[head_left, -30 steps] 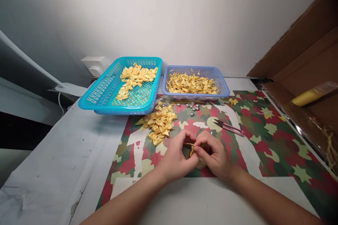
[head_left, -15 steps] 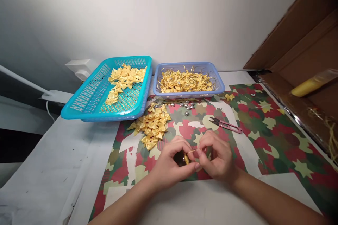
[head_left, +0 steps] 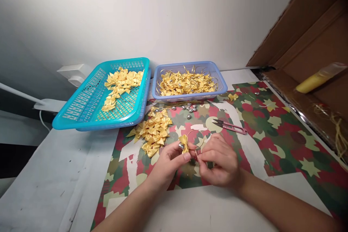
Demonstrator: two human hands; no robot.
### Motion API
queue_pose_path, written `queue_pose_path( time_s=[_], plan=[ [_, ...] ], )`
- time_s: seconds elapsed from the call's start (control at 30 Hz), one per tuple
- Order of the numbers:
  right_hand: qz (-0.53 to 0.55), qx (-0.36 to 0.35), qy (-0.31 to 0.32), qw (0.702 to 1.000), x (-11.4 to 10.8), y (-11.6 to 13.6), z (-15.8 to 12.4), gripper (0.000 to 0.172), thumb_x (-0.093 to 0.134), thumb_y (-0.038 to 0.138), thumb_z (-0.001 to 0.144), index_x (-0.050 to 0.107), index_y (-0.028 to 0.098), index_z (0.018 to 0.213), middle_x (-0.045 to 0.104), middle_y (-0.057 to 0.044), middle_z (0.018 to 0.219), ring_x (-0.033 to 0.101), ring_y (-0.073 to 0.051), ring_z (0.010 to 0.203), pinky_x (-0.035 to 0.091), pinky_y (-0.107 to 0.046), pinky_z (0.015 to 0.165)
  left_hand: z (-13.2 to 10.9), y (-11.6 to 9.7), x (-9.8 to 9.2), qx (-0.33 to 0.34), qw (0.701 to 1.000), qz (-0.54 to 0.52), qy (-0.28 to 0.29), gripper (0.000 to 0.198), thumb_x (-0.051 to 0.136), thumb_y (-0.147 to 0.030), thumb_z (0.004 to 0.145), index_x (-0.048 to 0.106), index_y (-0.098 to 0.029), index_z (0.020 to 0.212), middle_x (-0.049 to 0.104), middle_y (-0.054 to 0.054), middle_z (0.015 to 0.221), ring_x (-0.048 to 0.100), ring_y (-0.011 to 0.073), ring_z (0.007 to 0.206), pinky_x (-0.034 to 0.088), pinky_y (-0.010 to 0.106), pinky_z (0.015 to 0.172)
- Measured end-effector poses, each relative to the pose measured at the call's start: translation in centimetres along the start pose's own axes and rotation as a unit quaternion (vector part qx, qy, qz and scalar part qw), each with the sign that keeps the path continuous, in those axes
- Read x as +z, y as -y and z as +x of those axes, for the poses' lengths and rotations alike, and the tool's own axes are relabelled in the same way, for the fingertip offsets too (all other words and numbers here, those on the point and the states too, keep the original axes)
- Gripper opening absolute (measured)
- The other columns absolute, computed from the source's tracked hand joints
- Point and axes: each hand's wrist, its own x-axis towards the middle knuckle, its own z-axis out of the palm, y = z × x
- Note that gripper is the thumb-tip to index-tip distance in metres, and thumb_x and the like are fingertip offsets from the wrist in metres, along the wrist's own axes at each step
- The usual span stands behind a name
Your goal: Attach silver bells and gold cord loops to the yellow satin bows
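Note:
Between the thumb and fingers of my left hand (head_left: 173, 161) is a yellow ribbon bow (head_left: 184, 143), with a silver jingle bell (head_left: 181, 145) at its left side. A thin gold cord (head_left: 203, 138) loops up and round behind the bow. My right hand (head_left: 219, 161) pinches the cord's end just right of the bow. Left of my hands lies a heap of yellow bows (head_left: 154, 128) on the patterned paper. Thread snips (head_left: 230, 127) with pink handles lie beyond my right hand. Several loose jingle bells (head_left: 189, 116) rest farther back.
A turquoise basket (head_left: 81, 121) with bows stands at the back left. Beside it, a blue-purple basket (head_left: 187, 97) holds bows with cords and bells. A cardboard box (head_left: 301, 32) borders the right side, and a single bow (head_left: 233, 96) lies at the back right.
The bow and bell in my left hand have turned up into view, and the cord now stands out as a loop. My right hand has shifted slightly down. The camera view has moved a little.

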Motion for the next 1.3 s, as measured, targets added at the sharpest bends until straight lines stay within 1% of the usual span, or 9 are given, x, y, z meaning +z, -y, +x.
queue_pose_path(
  time_s=[0.13, 0.27, 0.43, 0.6, 0.7, 0.77, 0.83, 1.03, 1.3],
  plan=[
    [0.101, 0.079, -0.014, 0.992, -0.5, 0.3, 0.1, 0.020, 0.052, 0.003, 0.077, 0.055, 0.022, 0.082, 0.063, -0.003, 0.077, 0.060, -0.016, 0.068, 0.049, -0.030, 0.058, 0.1, -0.3, 0.5, -0.039, 0.998, -0.040, -0.032, 0.032, 0.078, -0.043, 0.069, 0.069, -0.012, 0.074, 0.066, 0.006, 0.073, 0.057, 0.0140, 0.067, 0.045, 0.025, 0.068],
    [0.191, 0.159, 0.001, 0.969, -0.9, 0.6, -0.1, 0.019, 0.052, 0.004, 0.082, 0.055, 0.022, 0.086, 0.067, -0.005, 0.091, 0.066, -0.018, 0.084, 0.055, -0.032, 0.070, 0.2, -0.4, 0.6, -0.051, 0.998, -0.028, -0.005, 0.037, 0.071, -0.047, 0.075, 0.070, -0.011, 0.071, 0.063, 0.005, 0.065, 0.054, 0.0131, 0.062, 0.044, 0.024, 0.063],
    [0.274, 0.202, 0.004, 0.940, -0.8, 0.9, -0.2, 0.018, 0.050, 0.005, 0.086, 0.055, 0.022, 0.088, 0.066, -0.004, 0.095, 0.067, -0.015, 0.078, 0.057, -0.030, 0.068, 0.3, -0.3, 0.6, -0.057, 0.998, -0.018, 0.010, 0.039, 0.064, -0.048, 0.080, 0.072, -0.010, 0.073, 0.062, 0.005, 0.067, 0.049, 0.0117, 0.059, 0.041, 0.023, 0.060],
    [0.290, 0.234, 0.018, 0.928, -0.8, 1.0, -0.5, 0.017, 0.050, 0.005, 0.088, 0.054, 0.023, 0.088, 0.066, -0.004, 0.096, 0.068, -0.016, 0.081, 0.058, -0.031, 0.070, 0.4, 0.0, 0.5, -0.041, 0.999, 0.010, -0.004, 0.037, 0.066, -0.045, 0.081, 0.068, -0.011, 0.069, 0.060, 0.003, 0.066, 0.048, 0.0100, 0.060, 0.040, 0.021, 0.059],
    [0.321, 0.250, 0.036, 0.913, -0.8, 1.1, -0.9, 0.015, 0.049, 0.008, 0.091, 0.053, 0.023, 0.091, 0.067, -0.005, 0.101, 0.068, -0.016, 0.081, 0.059, -0.033, 0.070, 0.2, -0.1, 0.3, -0.034, 0.999, 0.038, -0.014, 0.028, 0.067, -0.040, 0.083, 0.069, -0.014, 0.093, 0.060, 0.000, 0.068, 0.051, 0.0092, 0.060, 0.042, 0.020, 0.059],
    [0.338, 0.259, 0.039, 0.904, -0.7, 1.2, -1.1, 0.013, 0.048, 0.010, 0.093, 0.053, 0.023, 0.092, 0.067, -0.005, 0.101, 0.068, -0.016, 0.082, 0.060, -0.033, 0.070, -0.1, -0.2, 0.3, -0.027, 0.998, 0.055, -0.013, 0.038, 0.067, -0.037, 0.084, 0.062, -0.019, 0.116, 0.060, -0.003, 0.067, 0.055, 0.0098, 0.059, 0.045, 0.021, 0.059],
    [0.348, 0.267, 0.038, 0.898, -0.7, 1.2, -1.1, 0.011, 0.048, 0.013, 0.095, 0.052, 0.023, 0.093, 0.066, -0.005, 0.098, 0.068, -0.016, 0.080, 0.060, -0.033, 0.068, -0.3, -0.4, 0.4, -0.012, 0.997, 0.075, -0.004, 0.043, 0.066, -0.037, 0.085, 0.056, -0.022, 0.123, 0.059, -0.005, 0.063, 0.057, 0.0104, 0.055, 0.048, 0.022, 0.058],
    [0.346, 0.252, 0.017, 0.904, -0.8, 1.6, -0.6, 0.010, 0.046, 0.015, 0.097, 0.051, 0.024, 0.095, 0.064, -0.001, 0.088, 0.066, -0.013, 0.076, 0.057, -0.029, 0.068, -0.2, -0.6, 0.4, -0.018, 0.996, 0.089, 0.007, 0.020, 0.065, -0.036, 0.084, 0.060, -0.018, 0.091, 0.065, -0.002, 0.063, 0.059, 0.0097, 0.050, 0.050, 0.020, 0.053],
    [0.355, 0.247, 0.020, 0.901, -0.9, 1.9, -0.6, 0.013, 0.044, 0.014, 0.098, 0.051, 0.024, 0.097, 0.061, -0.002, 0.093, 0.066, -0.014, 0.075, 0.058, -0.033, 0.068, 0.1, -0.7, 0.3, -0.083, 0.996, 0.013, 0.020, 0.020, 0.058, -0.038, 0.086, 0.057, -0.018, 0.089, 0.072, 0.003, 0.063, 0.060, 0.0085, 0.043, 0.044, 0.015, 0.046]
  ],
)
